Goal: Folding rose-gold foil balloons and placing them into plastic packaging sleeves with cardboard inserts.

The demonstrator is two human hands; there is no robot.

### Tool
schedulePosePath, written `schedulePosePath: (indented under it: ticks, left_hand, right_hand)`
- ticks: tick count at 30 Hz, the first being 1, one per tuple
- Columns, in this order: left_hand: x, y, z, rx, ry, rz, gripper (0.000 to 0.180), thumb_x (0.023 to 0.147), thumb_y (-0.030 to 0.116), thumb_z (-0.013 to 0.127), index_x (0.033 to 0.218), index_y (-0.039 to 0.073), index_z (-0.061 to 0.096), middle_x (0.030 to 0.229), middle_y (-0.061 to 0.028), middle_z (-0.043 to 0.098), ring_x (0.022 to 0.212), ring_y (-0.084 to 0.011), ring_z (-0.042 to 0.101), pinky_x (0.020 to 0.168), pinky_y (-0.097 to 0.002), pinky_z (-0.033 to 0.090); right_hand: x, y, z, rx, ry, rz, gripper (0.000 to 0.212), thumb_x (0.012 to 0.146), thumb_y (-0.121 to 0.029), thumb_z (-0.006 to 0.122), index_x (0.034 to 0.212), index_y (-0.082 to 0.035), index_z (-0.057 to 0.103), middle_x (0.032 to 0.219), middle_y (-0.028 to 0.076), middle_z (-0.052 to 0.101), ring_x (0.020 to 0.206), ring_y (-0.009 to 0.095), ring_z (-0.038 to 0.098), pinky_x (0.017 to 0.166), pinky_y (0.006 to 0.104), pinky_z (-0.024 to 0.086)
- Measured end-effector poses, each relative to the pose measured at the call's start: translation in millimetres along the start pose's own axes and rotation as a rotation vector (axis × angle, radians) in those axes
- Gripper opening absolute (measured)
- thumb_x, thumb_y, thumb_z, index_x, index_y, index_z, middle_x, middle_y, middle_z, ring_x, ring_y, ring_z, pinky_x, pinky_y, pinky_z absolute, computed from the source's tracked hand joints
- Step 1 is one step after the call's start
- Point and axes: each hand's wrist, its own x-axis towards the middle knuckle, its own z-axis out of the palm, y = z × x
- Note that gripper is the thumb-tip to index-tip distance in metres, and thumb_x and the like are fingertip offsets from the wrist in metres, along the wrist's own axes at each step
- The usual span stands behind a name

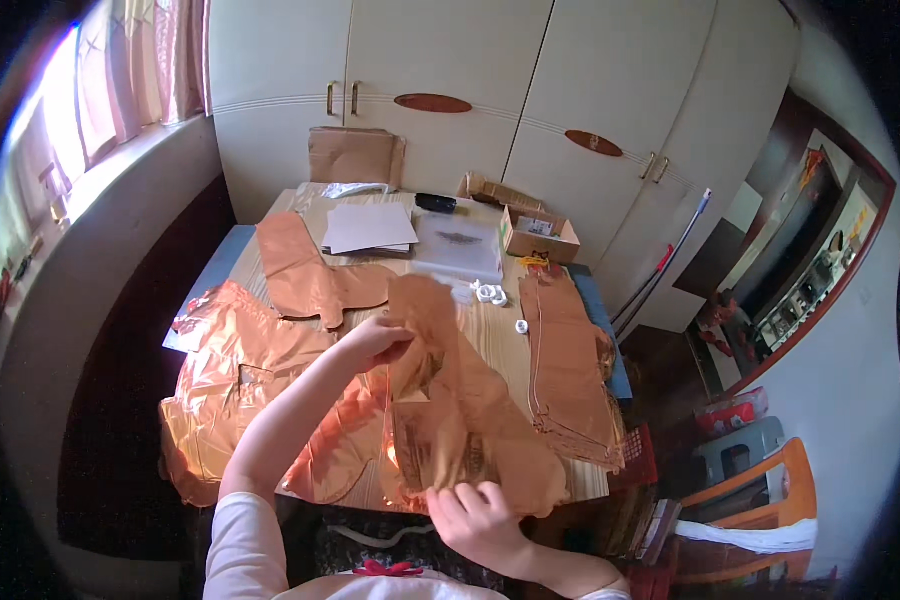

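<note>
A flat, copper-coloured foil balloon (510,430) lies spread over the table's near edge, wrinkled and partly see-through. My left hand (378,340) is closed on its upper left part, with the fingertips partly hidden. Down at the table's front edge, my right hand (475,522) pinches the balloon's lower rim. To the left, a shiny crumpled foil balloon (235,385) sits under my left forearm. Beyond it is another flat foil balloon (295,265) with a matt look. A folded stack of copper foil (570,360) rests along the table's right side.
Farther back are white sheets (370,228), a clear plastic sleeve (457,248), a black case (435,203) and an open cardboard box (541,234). White ribbon rolls (489,293) lie mid-table. An orange wooden chair (795,500) stands at the right, and a cabinet (450,60) behind.
</note>
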Motion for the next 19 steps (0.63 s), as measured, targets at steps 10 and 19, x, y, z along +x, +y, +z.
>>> schedulePosePath:
  ticks: [10, 19]
  left_hand:
    - [53, -53, -40, 0.649, 0.073, 0.011, 0.025, 0.073, 0.02, 0.071, 0.081, -0.003, 0.067, 0.064, -0.0086, 0.062, 0.051, -0.0134, 0.056, 0.046, -0.029, 0.041]
    - [44, -58, -33, 1.025, 0.279, 0.234, 0.036, 0.073, 0.027, 0.068, 0.101, 0.003, 0.067, 0.081, -0.0171, 0.071, 0.079, -0.0308, 0.07, 0.07, -0.0402, 0.054]
  right_hand:
    - [-5, -29, 66, 0.135, -0.023, 0.033, 0.007, 0.069, -0.017, 0.06, 0.064, -0.014, 0.055, 0.065, -0.001, 0.048, 0.067, 0.014, 0.05, 0.062, 0.0288, 0.038]
    - [-10, -31, 68, 0.21, -0.088, 0.065, 0.004, 0.07, -0.015, 0.06, 0.068, -0.012, 0.058, 0.064, 0.0, 0.049, 0.07, 0.015, 0.053, 0.064, 0.0298, 0.04]
